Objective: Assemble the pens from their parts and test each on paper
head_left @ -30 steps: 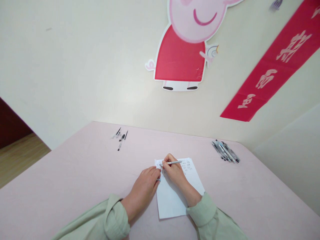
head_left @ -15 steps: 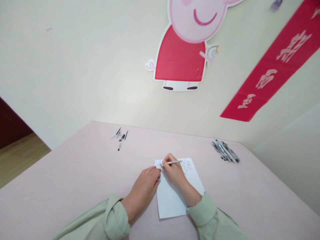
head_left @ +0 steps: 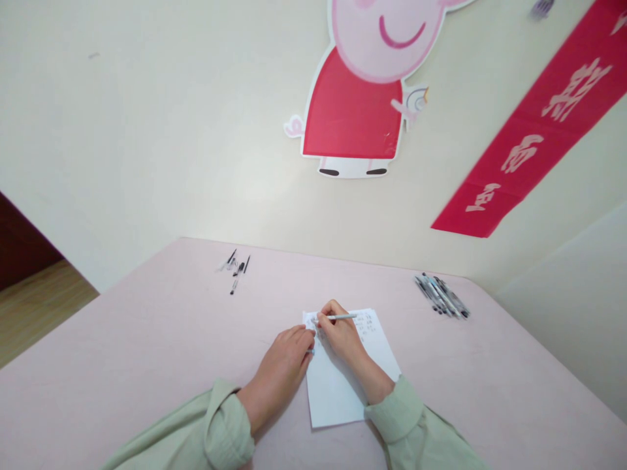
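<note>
My right hand (head_left: 341, 333) is closed round a slim pale grey pen (head_left: 341, 317), its tip down at the upper left of a white sheet of paper (head_left: 333, 398). Rows of small dark handwriting run across the top of the sheet, partly covered by this hand; the lower part is blank. At the sheet's left edge rests my left hand (head_left: 287, 359), fingers bent and together, their tips touching the paper. A small light-blue piece (head_left: 310, 351) pokes out from under its thumb side; most of it is hidden, so its kind cannot be made out.
Several dark and clear pen parts (head_left: 238, 269) lie at the table's back left. A bundle of several pens (head_left: 442, 296) lies at the back right. The pink-covered table (head_left: 147, 326) meets a wall bearing a cartoon pig cutout (head_left: 350, 111) and a red banner (head_left: 522, 153).
</note>
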Motion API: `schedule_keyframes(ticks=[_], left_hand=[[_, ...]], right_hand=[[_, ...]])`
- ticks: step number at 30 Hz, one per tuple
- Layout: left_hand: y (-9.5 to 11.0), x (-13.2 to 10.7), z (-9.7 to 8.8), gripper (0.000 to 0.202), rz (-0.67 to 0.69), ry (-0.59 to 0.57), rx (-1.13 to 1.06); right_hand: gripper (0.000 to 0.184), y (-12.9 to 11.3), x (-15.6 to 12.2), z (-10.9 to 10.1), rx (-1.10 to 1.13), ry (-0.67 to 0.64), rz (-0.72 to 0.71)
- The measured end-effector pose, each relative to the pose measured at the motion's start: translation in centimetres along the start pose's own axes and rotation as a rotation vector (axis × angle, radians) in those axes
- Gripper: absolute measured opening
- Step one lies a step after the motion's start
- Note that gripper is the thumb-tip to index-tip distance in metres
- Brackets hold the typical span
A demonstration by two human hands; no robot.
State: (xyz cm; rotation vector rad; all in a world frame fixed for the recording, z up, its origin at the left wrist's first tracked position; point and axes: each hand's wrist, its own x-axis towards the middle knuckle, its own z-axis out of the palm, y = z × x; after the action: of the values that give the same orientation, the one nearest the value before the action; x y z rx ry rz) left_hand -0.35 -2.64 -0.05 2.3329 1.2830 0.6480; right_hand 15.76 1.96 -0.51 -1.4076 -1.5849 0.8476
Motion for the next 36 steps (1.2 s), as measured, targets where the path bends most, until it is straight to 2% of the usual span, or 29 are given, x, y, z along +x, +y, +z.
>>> schedule_keyframes(ticks=[36], left_hand=[[0.24, -0.05, -0.26, 0.015, -0.007, -0.013, 0.003]], right_hand=[[0.009, 0.11, 0.13, -0.11, -0.022, -0.002, -0.017]])
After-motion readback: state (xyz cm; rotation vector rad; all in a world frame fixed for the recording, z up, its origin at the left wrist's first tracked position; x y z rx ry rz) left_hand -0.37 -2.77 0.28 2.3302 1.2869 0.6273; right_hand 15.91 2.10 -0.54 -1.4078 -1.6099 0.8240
